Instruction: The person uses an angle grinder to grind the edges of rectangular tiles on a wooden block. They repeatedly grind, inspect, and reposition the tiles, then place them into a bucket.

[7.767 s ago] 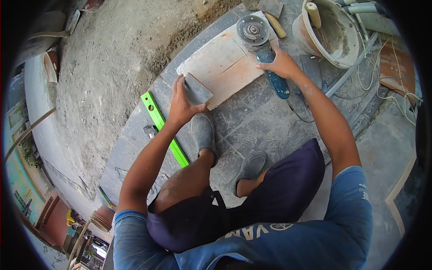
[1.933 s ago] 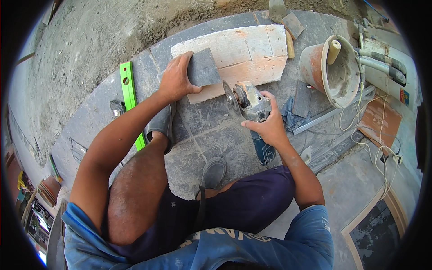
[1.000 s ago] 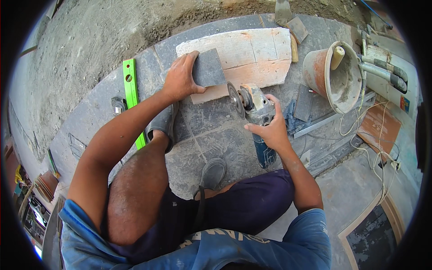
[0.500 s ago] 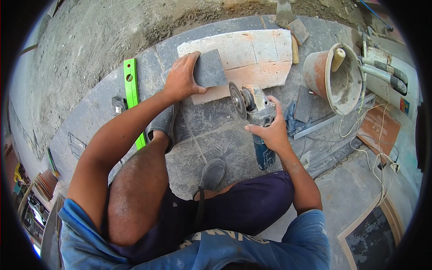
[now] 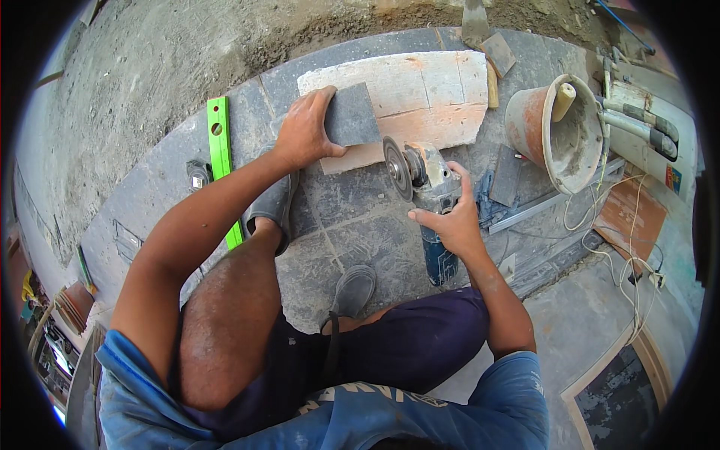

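Note:
My left hand (image 5: 306,131) grips a grey square tile (image 5: 352,114) by its left edge, thumb at the near corner. The tile lies over the left part of a pale, dusty slab (image 5: 427,94) with lines marked on it. In my right hand (image 5: 456,217) is an angle grinder (image 5: 435,184), held around its head with the dark blue body hanging down toward me. Its round cutting disc (image 5: 397,169) faces left, just in front of the slab and apart from the tile. Whether the disc is spinning I cannot tell.
A bright green level (image 5: 219,142) and a tape measure (image 5: 198,175) lie left of my foot. To the right stands a dirty bucket (image 5: 529,120) with a wooden handle in it. Beyond are loose cables (image 5: 637,292), a brown tile (image 5: 634,214) and a trowel (image 5: 474,22).
Almost nothing differs. The tile and both hands stay in place, apart from a very slight shift of the whole view.

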`<state>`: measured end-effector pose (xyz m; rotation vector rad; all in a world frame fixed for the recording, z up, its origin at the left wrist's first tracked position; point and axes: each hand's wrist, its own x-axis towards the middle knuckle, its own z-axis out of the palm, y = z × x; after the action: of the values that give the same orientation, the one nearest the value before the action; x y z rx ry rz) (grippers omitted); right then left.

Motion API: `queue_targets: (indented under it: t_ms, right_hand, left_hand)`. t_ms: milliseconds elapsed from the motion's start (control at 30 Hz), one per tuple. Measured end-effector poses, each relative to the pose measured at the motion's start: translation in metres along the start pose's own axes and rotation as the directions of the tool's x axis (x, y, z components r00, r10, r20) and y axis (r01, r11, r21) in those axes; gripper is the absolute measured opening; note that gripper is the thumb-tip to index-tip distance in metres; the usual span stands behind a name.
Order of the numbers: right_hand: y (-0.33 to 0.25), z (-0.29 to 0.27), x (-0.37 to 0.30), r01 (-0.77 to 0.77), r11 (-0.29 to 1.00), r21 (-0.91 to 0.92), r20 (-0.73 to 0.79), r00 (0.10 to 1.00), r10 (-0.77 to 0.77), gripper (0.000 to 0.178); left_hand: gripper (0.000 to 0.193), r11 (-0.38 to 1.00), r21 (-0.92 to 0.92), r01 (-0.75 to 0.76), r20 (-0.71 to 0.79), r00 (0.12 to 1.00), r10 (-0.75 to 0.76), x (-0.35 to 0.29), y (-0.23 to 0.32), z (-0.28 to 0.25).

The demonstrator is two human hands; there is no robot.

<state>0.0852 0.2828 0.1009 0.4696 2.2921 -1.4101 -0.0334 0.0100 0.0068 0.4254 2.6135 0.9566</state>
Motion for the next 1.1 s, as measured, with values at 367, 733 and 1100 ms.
queue_targets:
  t_ms: [367,733,1100]
  right_hand:
    - [0.0001,0.0008,0.0008,-0.006,1.0,0.031,0.012,1.0,0.005,0.09]
    - [-0.0042,0.0005,0.0014,-0.014,0.999,0.04,0.015,1.0,0.013,0.089]
    - [-0.0008,0.0022,0.0013,-0.015,1.0,0.001,0.017,1.0,0.015,0.091]
  left_hand:
    - [0.099,1.0,0.005,-0.021,-0.026,0.999,0.021,-0.0009,-0.0002,0.0009]
    - [0.1,0.999,0.017,-0.029,-0.037,0.999,0.03,-0.0016,-0.0007,0.0005]
    - [0.1,0.999,0.019,-0.028,-0.044,0.999,0.029,-0.0011,0.0004,0.0008]
